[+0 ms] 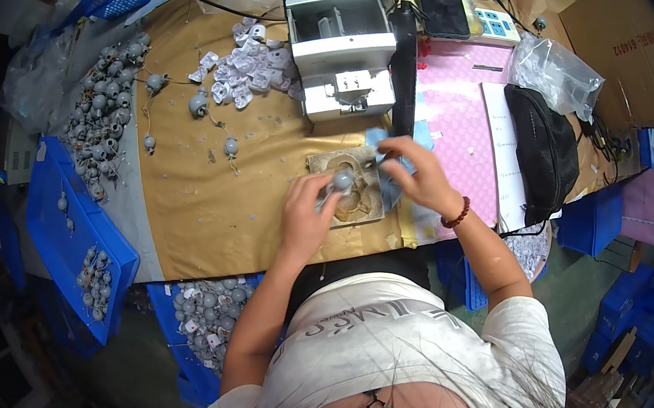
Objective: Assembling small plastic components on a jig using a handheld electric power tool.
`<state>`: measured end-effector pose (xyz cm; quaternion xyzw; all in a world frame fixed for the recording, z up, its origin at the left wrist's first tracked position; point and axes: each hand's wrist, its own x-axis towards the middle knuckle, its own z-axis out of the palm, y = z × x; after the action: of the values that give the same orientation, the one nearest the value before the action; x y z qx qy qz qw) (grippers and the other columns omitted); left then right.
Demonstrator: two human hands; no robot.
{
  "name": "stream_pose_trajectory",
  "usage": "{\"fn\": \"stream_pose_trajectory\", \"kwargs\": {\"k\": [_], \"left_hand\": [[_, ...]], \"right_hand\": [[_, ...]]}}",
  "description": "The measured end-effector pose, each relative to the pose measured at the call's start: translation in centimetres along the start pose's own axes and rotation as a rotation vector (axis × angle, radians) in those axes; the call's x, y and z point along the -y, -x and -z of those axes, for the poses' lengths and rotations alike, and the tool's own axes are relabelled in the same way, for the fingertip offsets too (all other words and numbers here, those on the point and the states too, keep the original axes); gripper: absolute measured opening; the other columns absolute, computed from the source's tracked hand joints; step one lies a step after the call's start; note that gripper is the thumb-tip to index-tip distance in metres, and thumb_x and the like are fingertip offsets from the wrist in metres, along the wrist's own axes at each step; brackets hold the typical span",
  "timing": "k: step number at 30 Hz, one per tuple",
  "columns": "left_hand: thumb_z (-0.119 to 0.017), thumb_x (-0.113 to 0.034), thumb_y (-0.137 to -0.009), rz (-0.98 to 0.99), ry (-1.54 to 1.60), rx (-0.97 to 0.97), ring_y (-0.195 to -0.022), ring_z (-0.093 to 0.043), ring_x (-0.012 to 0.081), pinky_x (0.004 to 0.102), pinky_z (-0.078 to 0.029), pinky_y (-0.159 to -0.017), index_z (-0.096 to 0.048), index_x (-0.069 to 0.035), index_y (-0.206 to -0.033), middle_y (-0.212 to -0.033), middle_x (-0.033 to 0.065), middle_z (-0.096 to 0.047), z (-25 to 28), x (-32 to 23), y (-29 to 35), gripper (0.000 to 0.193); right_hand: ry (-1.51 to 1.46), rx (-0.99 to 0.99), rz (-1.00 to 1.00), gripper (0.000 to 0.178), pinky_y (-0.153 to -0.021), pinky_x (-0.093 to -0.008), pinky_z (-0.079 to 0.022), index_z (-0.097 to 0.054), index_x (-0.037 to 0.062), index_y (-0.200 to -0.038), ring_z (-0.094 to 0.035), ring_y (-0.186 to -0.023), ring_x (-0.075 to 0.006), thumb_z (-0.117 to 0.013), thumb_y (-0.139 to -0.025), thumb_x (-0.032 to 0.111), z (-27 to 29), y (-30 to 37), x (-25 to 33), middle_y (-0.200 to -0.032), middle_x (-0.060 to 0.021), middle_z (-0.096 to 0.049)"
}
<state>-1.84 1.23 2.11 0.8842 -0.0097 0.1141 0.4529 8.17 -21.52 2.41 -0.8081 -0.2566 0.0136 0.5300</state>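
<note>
A small grey ball [343, 179], smooth and rounded, sits pinched in the left hand [307, 219] over a worn square pad [346, 183]. The right hand [422, 175], beside the ball, grips a blue cloth [388, 148]. Holding the ball steady on the pad seems wise. Behind the pad stands a boxy white machine [340, 45].

My left hand [307, 219] pinches grey ball [342, 180] over worn pad [348, 186] at table centre. My right hand [418, 172] just right of it, fingers on blue cloth [389, 156]; bead bracelet [455, 213] on wrist. Grey machine [340, 45] far, behind pad. White tags [250, 66] heaped left of machine. Grey balls [103, 113] piled far left; more in blue tray [77, 250] near left. Black bag [544, 154] right, on pink sheet [457, 126].
</note>
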Motion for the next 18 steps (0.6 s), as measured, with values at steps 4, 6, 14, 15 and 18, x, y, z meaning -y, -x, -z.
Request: {"fn": "stream_pose_trajectory", "kwargs": {"k": [4,6,14,15,18], "left_hand": [[-0.078,-0.003,-0.081,0.144,-0.046,-0.026,-0.100,-0.065,0.0339,0.0397,-0.052,-0.088,-0.067,-0.001,-0.107,-0.107,0.0158,-0.068,6.3,1.2,4.9,0.028],[-0.076,-0.003,-0.081,0.285,-0.227,0.127,-0.099,-0.065,0.0352,0.0405,-0.052,-0.086,-0.066,-0.001,-0.102,-0.106,0.0165,-0.068,10.8,2.2,8.4,0.023],[-0.077,-0.021,-0.080,0.675,-0.568,0.922,-0.099,-0.065,0.0410,0.0503,-0.051,-0.082,-0.067,-0.005,-0.105,-0.101,0.0206,-0.070,22.4,5.6,17.8,0.031],[-0.076,-0.020,-0.081,0.625,-0.534,0.824,-0.099,-0.064,0.0412,0.0501,-0.051,-0.083,-0.067,-0.005,-0.105,-0.101,0.0204,-0.069,21.9,4.7,15.8,0.030],[-0.072,-0.016,-0.085,0.323,-0.509,0.479,-0.100,-0.061,0.0417,0.0488,-0.049,-0.086,-0.065,-0.002,-0.104,-0.102,0.0203,-0.067,18.5,3.9,8.0,0.025]], "right_hand": [[-0.042,-0.314,-0.234,0.015,-0.072,-0.0322,-0.055,-0.067,0.0001,-0.107,-0.069,-0.082,-0.0239,-0.066,-0.093,0.006,4.1,-1.6,-4.7,-0.098,-0.0146,-0.067],[0.145,-0.209,-0.218,0.017,-0.072,-0.0332,-0.055,-0.067,0.0011,-0.107,-0.069,-0.081,-0.0251,-0.066,-0.091,0.006,5.7,-2.4,-7.0,-0.099,-0.0142,-0.067],[0.504,0.091,-0.138,0.019,-0.079,-0.0402,-0.052,-0.067,0.0044,-0.103,-0.063,-0.092,-0.0314,-0.070,-0.085,0.008,5.2,-4.0,-7.0,-0.097,-0.0138,-0.062],[0.472,0.097,-0.147,0.021,-0.080,-0.0421,-0.052,-0.065,0.0047,-0.103,-0.062,-0.095,-0.0336,-0.069,-0.083,0.007,5.1,-4.0,-6.9,-0.098,-0.0145,-0.062],[0.580,0.121,-0.060,0.023,-0.081,-0.0433,-0.052,-0.064,0.0048,-0.105,-0.061,-0.095,-0.0354,-0.068,-0.082,0.005,4.6,-4.0,-7.0,-0.100,-0.0150,-0.061]]}}
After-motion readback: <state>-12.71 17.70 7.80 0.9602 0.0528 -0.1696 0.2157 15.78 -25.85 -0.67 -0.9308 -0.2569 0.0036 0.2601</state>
